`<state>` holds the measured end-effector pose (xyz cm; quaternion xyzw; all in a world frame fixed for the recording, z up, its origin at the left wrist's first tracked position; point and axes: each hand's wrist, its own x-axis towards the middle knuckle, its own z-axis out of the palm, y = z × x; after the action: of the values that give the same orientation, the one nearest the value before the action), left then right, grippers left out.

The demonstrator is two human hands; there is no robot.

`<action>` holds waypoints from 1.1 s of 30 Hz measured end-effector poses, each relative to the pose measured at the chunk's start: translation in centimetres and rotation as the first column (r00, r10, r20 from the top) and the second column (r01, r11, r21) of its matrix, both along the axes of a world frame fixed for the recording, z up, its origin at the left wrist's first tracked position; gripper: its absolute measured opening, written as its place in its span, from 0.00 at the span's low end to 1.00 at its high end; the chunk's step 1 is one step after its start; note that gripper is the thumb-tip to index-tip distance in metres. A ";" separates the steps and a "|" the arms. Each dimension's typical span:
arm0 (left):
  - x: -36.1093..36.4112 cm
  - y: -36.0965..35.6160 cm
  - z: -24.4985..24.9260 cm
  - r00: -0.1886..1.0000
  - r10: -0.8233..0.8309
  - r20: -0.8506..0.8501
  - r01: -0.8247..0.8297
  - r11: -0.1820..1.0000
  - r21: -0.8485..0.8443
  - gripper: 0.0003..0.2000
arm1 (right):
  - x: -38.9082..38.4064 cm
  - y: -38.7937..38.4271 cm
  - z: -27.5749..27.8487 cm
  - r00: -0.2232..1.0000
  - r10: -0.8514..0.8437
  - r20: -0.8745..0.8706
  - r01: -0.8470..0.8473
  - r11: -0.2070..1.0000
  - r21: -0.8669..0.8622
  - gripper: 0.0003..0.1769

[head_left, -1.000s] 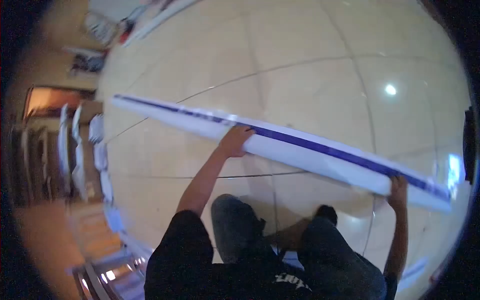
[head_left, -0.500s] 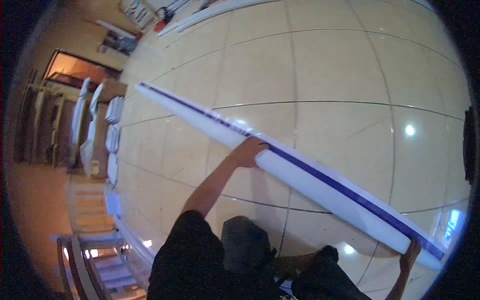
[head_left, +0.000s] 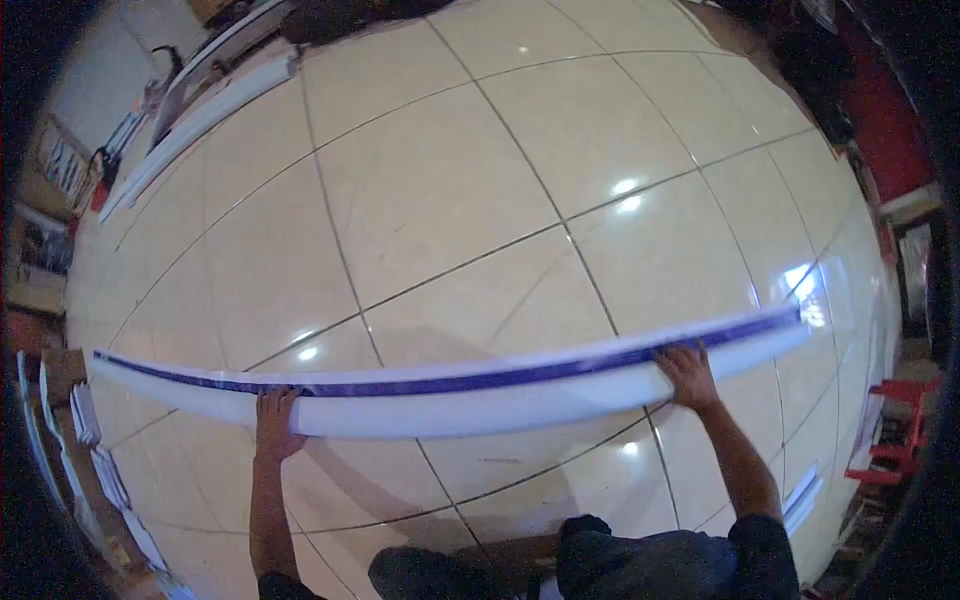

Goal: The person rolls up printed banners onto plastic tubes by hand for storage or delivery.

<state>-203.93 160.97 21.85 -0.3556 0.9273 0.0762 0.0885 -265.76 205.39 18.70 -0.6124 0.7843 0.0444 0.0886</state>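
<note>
A long white package [head_left: 480, 415], with a purple stripe [head_left: 480, 383] running along its length, stretches across the view over the tiled floor. My left hand [head_left: 278, 418] grips it left of the middle, fingers laid over the near side up to the stripe. Toward the right end, my right hand [head_left: 686, 375] holds the same package, its fingertips on the stripe. The far side and underside of the package are hidden. Below it show my knees in dark trousers [head_left: 640, 570].
Glossy beige floor tiles [head_left: 430, 240] spread beyond the package. Long white strips [head_left: 210, 120] lie at the upper left. White wrapped bundles [head_left: 112, 478] are stacked along the left side. A red plastic stool [head_left: 890, 435] stands at the right edge.
The view has turned to the right, so the package now lies nearly level across it instead of slanting. My right hand has shifted inward from near the right end.
</note>
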 end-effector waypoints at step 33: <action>-69.6 -30.0 -5.4 0.970 -0.241 0.025 0.239 0.938 -0.250 0.40 | -8.2 -31.7 -0.8 0.586 -0.762 0.276 0.788 0.616 0.026 0.34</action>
<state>-273.49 131.02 16.48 -0.2480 0.9661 -0.0525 0.0487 -274.00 173.64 17.85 -0.2131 0.9548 -0.1180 0.1706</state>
